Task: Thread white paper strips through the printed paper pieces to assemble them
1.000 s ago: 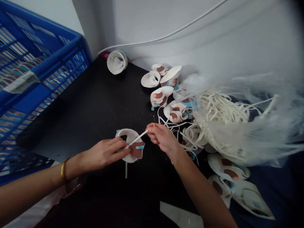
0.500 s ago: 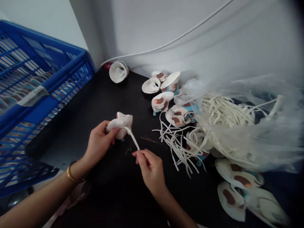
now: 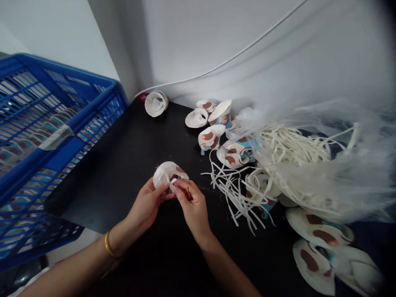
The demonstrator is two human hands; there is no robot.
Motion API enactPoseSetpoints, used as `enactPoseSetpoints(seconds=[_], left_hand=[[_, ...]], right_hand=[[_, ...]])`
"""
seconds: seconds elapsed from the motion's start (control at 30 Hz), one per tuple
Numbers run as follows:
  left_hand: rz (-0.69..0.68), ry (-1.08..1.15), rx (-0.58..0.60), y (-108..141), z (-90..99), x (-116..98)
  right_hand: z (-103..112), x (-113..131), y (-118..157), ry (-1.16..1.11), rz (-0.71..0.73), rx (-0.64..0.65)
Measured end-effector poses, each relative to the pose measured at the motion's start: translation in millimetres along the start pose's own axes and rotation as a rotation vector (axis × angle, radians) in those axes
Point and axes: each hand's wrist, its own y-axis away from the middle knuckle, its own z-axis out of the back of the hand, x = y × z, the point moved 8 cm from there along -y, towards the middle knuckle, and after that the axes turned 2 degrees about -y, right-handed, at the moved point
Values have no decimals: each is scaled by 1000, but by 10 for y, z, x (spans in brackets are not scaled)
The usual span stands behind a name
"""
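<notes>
A small cupped piece of white sewn fabric (image 3: 165, 171) with a brown patch is held just above the black tabletop. My left hand (image 3: 148, 202) grips its near left side, thumb on the inside and fingers beneath. From the right, the thumb and fingertips of my right hand (image 3: 192, 206) are pinched together at the piece's opening, on a short white bit that looks like the end of the strip. Most of that strip is hidden by the fingers and the fabric. Both hands are close together, nearly touching.
Loose white strips (image 3: 232, 189) lie right of my hands, beside a clear plastic bag (image 3: 309, 185) of more strips. Several similar spotted pieces (image 3: 210, 138) sit behind and at right. A blue crate (image 3: 89, 103) stands left. A white cable (image 3: 216, 67) runs along the wall.
The fabric piece has moved right and nearer, and has been turned so its opening shows. My right hand has come up to it; the strip no longer stretches between my hands.
</notes>
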Motion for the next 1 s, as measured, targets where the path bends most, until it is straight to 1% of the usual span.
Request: enactPoseSetpoints(seconds=[0.1,0.23,0.33,0.43,0.57,0.63,0.73,0.8,0.87,0.93,1.0], left_hand=[[-36,-14,6,26,-21,48],[-113,-84,16,69,-30,70],[-125,-105,34,78,-44,79],[-130,-98,35,96,-66,68],[-119,-105,1,151,-78,100],[-118,-107,-7,181,-73,136],[-123,-119,-15,207,-22,140],[-113,-208,17,203,20,67],[-124,-411,79,181,55,-89],[-194,-639,104,144,104,-309],[-253,-766,91,92,159,-476]], right_hand=[[8,-101,-8,27,-125,-45],[-21,-179,-94,55,-178,33],[-13,-236,-117,19,-224,23],[-3,-270,-101,-27,-228,-67],[-10,-310,-59,-147,-223,-188],[-26,-313,-40,-148,-231,-195],[-19,-234,-14,1,-184,-177],[-7,-154,8,109,-111,-156],[-14,-99,37,139,-41,-108],[-56,-82,64,132,-1,-13],[-129,-62,88,153,44,120]])
